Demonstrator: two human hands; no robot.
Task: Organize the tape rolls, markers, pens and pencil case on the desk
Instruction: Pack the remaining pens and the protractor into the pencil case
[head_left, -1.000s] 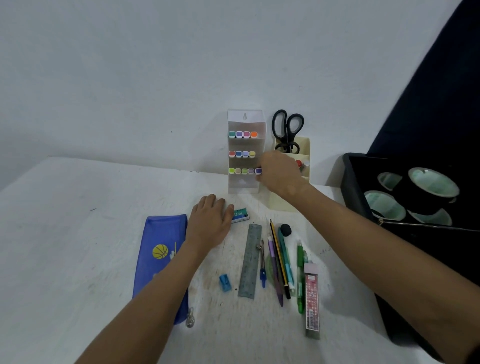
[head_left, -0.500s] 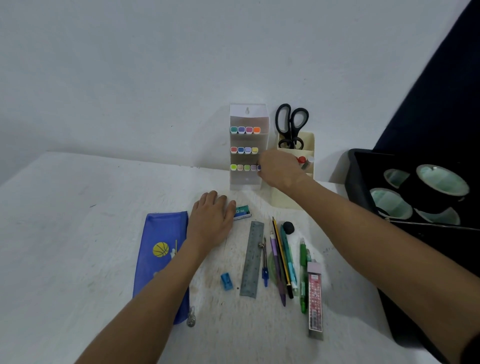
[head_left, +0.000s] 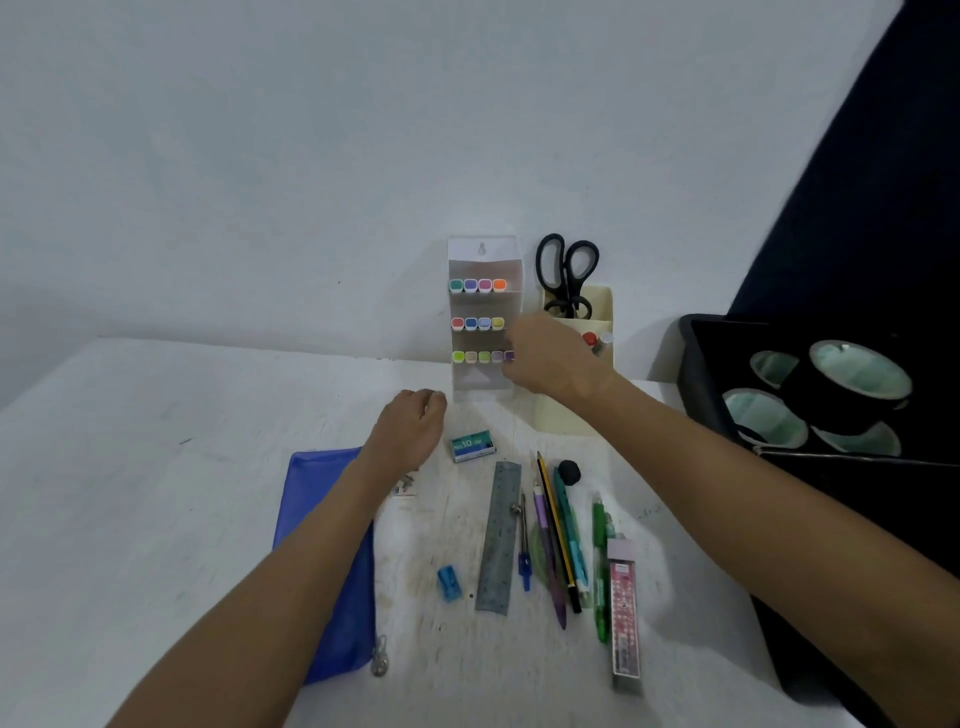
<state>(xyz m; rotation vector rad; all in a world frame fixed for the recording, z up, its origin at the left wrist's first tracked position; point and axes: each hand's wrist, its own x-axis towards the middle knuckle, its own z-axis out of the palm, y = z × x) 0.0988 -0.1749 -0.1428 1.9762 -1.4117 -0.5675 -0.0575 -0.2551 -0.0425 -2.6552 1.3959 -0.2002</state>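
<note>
A white desk (head_left: 156, 493) carries a blue pencil case (head_left: 317, 499), staple box (head_left: 472, 446), sharpener (head_left: 449, 583), steel ruler (head_left: 500, 535), several pens and pencils (head_left: 558, 530), a marker rack (head_left: 484, 317), cream holder (head_left: 563, 415) and black tray (head_left: 701, 374).

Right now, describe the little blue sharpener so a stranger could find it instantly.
Start at the blue pencil case on the white desk. Just right of it, left of the grey ruler's near end, lies the sharpener, the only small blue block.
</note>
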